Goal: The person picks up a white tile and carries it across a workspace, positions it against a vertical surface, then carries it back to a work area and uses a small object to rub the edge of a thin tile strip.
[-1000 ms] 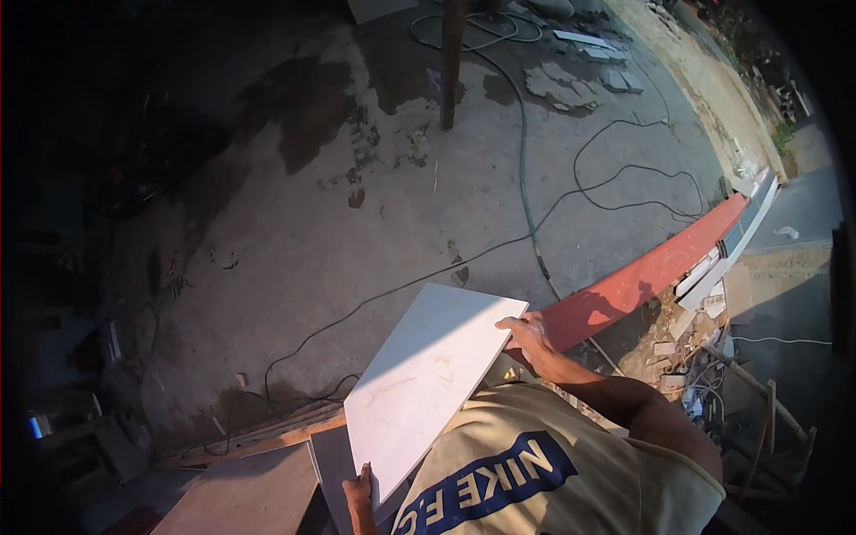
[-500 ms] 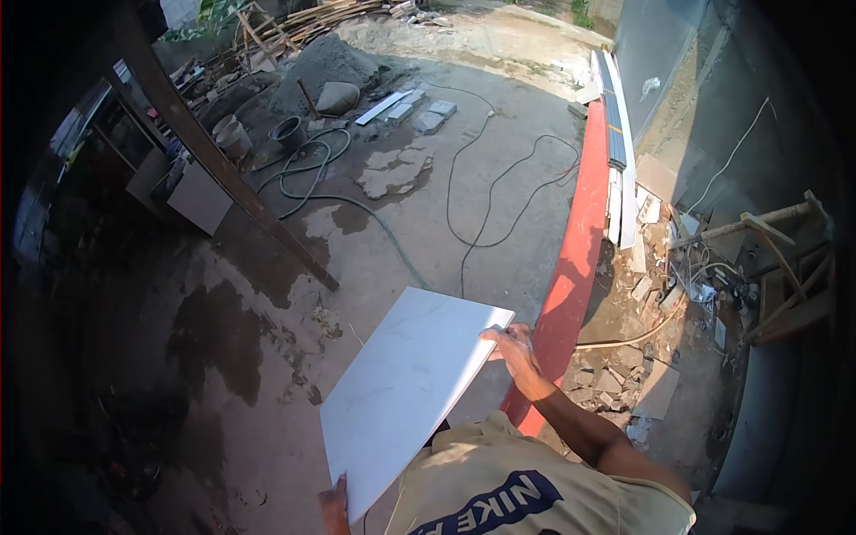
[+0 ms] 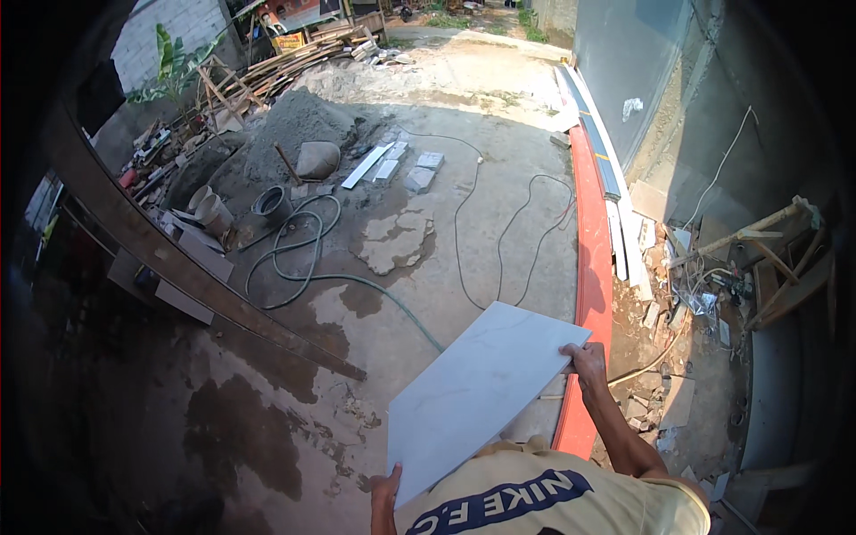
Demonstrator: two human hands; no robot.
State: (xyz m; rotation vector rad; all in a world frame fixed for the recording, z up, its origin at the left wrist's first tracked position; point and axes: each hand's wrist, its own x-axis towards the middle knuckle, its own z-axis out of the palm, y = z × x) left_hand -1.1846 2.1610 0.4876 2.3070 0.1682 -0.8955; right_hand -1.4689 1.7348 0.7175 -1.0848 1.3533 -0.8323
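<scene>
Above the concrete ground [image 3: 508, 160], I'd keep the white slab [image 3: 486, 401] steady and evenly supported, well apart from the pale bucket [image 3: 214, 217] and dark bucket [image 3: 272, 207], whose contents I can't make out from here, with the right hand [image 3: 586, 364] clamped on its far right corner and the left hand [image 3: 385, 489] on its near left edge.

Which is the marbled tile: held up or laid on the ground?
The tile is held up: left hand and right hand grip opposite ends.
</scene>
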